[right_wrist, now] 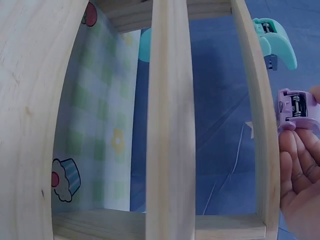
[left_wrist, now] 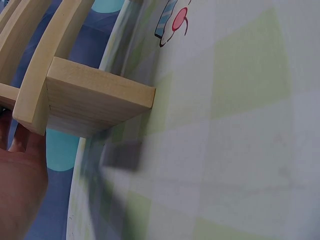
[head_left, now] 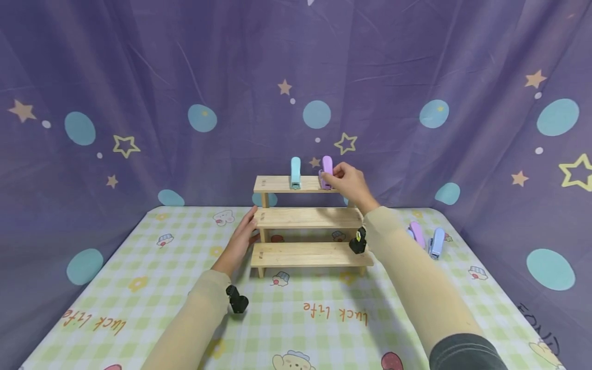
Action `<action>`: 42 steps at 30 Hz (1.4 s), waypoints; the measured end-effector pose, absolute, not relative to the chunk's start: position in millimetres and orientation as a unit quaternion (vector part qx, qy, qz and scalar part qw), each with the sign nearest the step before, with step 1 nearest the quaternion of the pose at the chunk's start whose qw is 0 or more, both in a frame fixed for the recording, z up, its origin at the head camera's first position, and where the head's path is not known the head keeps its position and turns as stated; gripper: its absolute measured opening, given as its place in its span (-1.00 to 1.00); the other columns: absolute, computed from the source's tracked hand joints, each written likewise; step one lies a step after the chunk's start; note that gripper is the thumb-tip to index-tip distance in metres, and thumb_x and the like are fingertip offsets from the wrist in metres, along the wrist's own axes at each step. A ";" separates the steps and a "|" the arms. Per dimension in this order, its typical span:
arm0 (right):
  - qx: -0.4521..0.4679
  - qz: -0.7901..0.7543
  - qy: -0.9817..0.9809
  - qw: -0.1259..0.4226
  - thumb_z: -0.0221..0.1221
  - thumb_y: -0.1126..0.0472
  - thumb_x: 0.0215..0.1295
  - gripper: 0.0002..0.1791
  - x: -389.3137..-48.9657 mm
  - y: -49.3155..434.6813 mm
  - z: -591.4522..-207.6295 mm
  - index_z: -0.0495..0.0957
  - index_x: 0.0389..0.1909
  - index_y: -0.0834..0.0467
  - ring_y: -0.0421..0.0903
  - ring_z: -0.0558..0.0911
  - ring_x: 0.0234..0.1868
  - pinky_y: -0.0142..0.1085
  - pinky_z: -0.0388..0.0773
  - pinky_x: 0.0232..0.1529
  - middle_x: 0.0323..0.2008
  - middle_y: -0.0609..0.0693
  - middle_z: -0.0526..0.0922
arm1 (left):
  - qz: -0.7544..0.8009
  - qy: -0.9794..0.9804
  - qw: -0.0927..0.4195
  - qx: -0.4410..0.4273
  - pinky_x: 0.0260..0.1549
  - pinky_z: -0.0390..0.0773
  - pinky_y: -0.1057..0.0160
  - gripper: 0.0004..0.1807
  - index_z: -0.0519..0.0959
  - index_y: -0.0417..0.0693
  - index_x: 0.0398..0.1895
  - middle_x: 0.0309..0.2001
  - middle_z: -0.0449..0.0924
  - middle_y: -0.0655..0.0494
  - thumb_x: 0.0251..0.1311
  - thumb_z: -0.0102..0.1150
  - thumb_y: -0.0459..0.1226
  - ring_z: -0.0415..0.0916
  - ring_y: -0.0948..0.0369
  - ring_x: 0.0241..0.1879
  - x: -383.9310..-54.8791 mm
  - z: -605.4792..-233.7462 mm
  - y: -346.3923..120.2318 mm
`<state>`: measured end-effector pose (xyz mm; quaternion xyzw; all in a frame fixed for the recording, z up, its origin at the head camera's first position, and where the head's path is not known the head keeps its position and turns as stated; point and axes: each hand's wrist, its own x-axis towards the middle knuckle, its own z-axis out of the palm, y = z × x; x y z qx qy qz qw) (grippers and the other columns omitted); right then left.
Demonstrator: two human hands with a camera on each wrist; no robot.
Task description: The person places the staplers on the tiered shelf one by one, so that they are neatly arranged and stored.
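Observation:
A three-step wooden rack [head_left: 310, 255] stands on the table. On its top step, a teal stapler [head_left: 295, 170] sits upright, left of the middle. My right hand [head_left: 351, 184] pinches a purple stapler [head_left: 327, 165] between thumb and fingers, upright at the top step, to the right of the teal one. In the right wrist view the hinge end of the purple stapler [right_wrist: 296, 106] faces the camera, close by the step's edge. My left hand [head_left: 239, 241] rests against the rack's left side near the middle step, its fingers [left_wrist: 35, 145] reaching along the wood.
On the table to the right lie a purple stapler [head_left: 417, 235] and a blue stapler [head_left: 436, 243], with another bluish piece partly hidden by my right sleeve. A checked cloth [head_left: 139, 308] covers the table. A purple patterned curtain [head_left: 259, 118] hangs behind and at both sides.

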<state>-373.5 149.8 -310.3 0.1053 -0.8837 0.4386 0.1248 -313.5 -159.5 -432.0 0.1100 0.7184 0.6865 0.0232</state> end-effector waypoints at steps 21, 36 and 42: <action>0.087 0.423 -0.888 0.161 0.23 -0.19 0.36 -0.51 -376.2 136.4 -321.3 0.53 -0.11 0.20 -0.03 0.56 -0.26 -0.23 0.50 -0.29 -0.23 0.06 0.62 | 0.683 0.721 0.022 0.114 0.44 0.07 -0.12 -0.38 -0.09 0.28 0.64 0.60 -0.17 0.10 0.62 -0.29 0.00 -0.09 0.04 0.53 -313.3 -433.4 -160.8; 0.079 0.435 -0.892 0.096 0.14 -0.31 0.36 -0.34 -365.5 148.8 -313.1 0.42 0.16 0.16 0.06 0.55 0.04 -0.02 0.53 0.04 0.02 0.10 0.58 | 0.686 0.717 0.021 0.121 0.44 0.06 -0.11 -0.39 -0.07 0.25 0.64 0.60 -0.18 0.11 0.62 -0.29 -0.01 -0.11 0.06 0.53 -314.1 -434.3 -158.9; 0.095 0.455 -0.881 0.087 0.11 -0.25 0.42 -0.38 -360.1 161.2 -310.5 0.40 0.19 0.18 0.09 0.53 0.06 0.00 0.49 0.12 0.03 0.14 0.55 | 0.690 0.713 0.018 0.125 0.44 0.05 -0.13 -0.38 -0.08 0.24 0.64 0.60 -0.19 0.09 0.61 -0.27 0.00 -0.12 0.04 0.54 -315.5 -435.1 -159.7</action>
